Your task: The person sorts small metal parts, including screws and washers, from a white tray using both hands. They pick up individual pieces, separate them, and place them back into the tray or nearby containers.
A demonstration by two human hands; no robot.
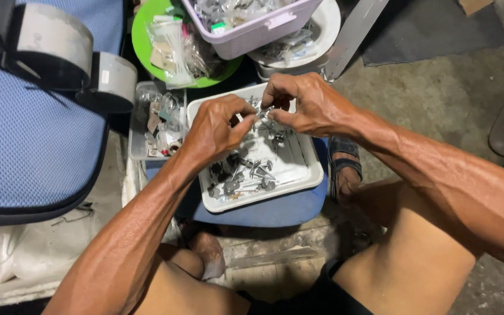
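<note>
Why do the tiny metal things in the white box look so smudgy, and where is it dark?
Head view: the small metal pieces in the white tray are tiny and slightly soft, so their shapes blur together; the left hand and right hand are evenly lit and sharper; dark shadow sits under the blue stool and by the feet; the picture edges bend slightly.

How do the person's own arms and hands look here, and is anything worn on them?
Both arms are bare from the upper arm down: no sleeves show. The left hand and the right hand have no gloves, and no watch, ring or bracelet is visible. The forearms are lean, with raised veins and clear muscle lines. A dark sandal with straps is worn on one foot.
</note>
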